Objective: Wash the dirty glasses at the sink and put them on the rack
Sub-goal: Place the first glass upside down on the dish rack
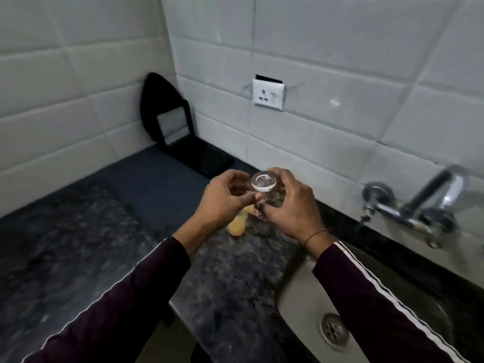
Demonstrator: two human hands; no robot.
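A small clear glass [264,182] is held above the dark granite counter [78,231], its thick base turned toward me. My right hand [290,205] grips the glass around its body. My left hand [222,200] pinches it from the left side with thumb and fingers. The steel sink [309,305] with its round drain [335,331] lies at the lower right. A chrome tap [419,208] juts from the tiled wall over the sink. No rack is in view.
A yellow sponge-like thing [237,225] lies on the counter just under my hands. A dark mat [157,184] covers the counter's back part, with a black stand [170,121] in the corner. A white wall socket [268,94] sits above.
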